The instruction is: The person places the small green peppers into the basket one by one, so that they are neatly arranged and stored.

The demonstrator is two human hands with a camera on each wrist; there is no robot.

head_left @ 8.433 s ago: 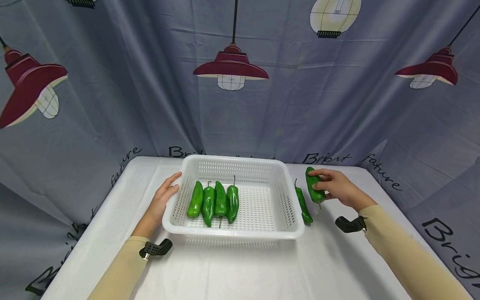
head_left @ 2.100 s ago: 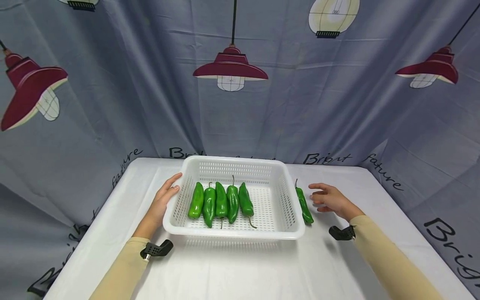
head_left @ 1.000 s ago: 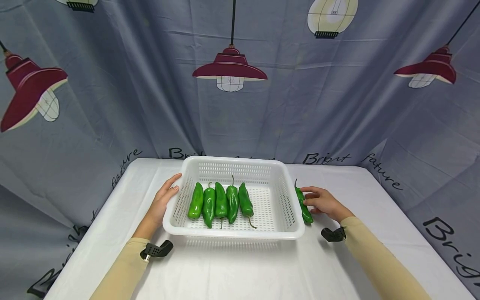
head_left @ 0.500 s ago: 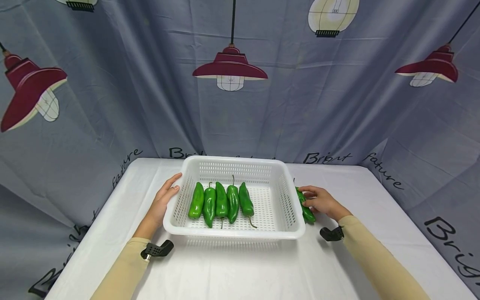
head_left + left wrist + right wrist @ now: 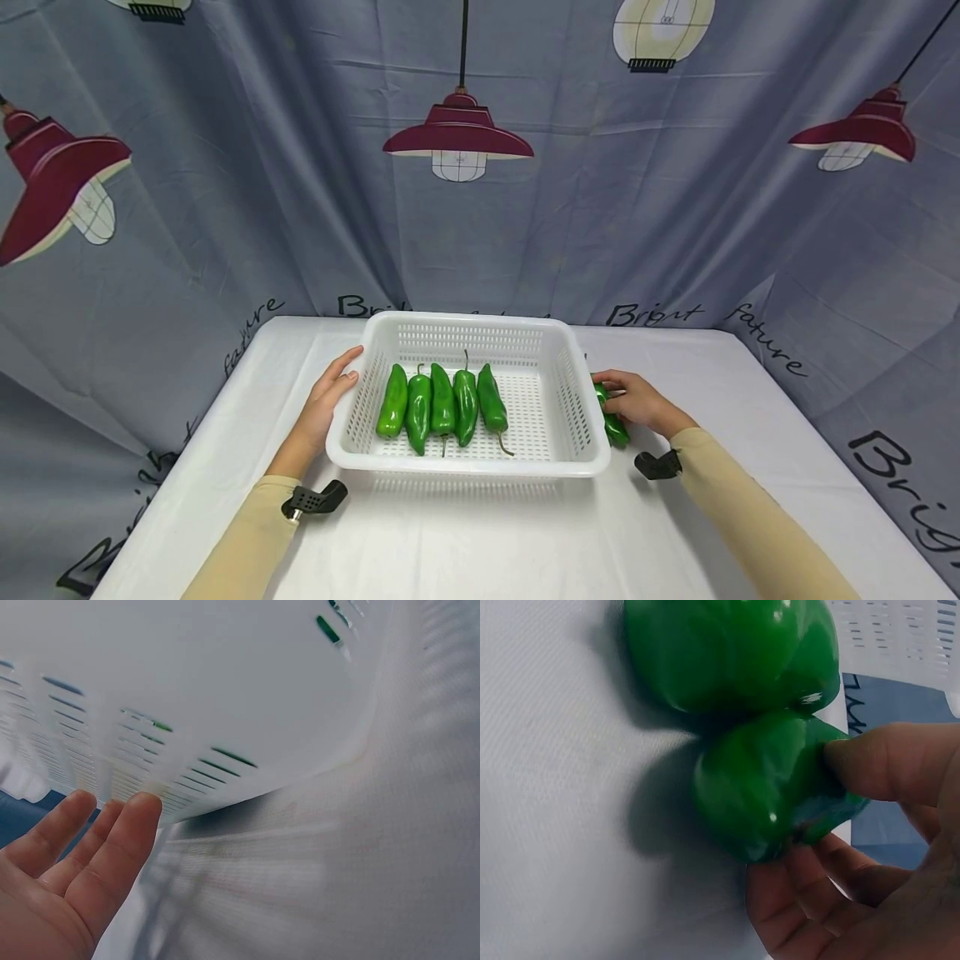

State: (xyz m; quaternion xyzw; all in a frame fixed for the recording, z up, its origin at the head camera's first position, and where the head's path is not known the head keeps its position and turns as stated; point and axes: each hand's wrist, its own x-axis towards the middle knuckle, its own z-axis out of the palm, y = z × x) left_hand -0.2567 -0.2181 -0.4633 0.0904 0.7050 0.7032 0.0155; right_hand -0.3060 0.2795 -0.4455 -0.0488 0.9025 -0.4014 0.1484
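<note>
My left hand point(image 5: 321, 404) rests with extended fingers against the left side of a white perforated basket point(image 5: 480, 468); in the left wrist view its fingertips are right at the slotted wall point(image 5: 247, 682). My right hand point(image 5: 637, 400) is at the basket's right side, pinching a glossy green pepper point(image 5: 615, 429) between thumb and fingers. In the right wrist view the thumb lies over the pinched pepper point(image 5: 742, 787), with fingers beneath. A second rounded green pepper body point(image 5: 727, 652) lies against it, towards the basket. Inside the basket, several green peppers lie in a row, the rightmost pepper point(image 5: 491, 400) with its stem towards the front.
A white cloth point(image 5: 480, 542) covers the table under the basket. Behind it hangs a grey-blue curtain point(image 5: 337, 208) printed with red lamps. A black wrist camera point(image 5: 315, 497) sits on the left wrist and another black wrist camera point(image 5: 657, 465) on the right.
The pepper held by the right hand earliest now lies in the basket at the row's right end. The right hand has come back empty to the basket's right side and taken hold of another pepper.
</note>
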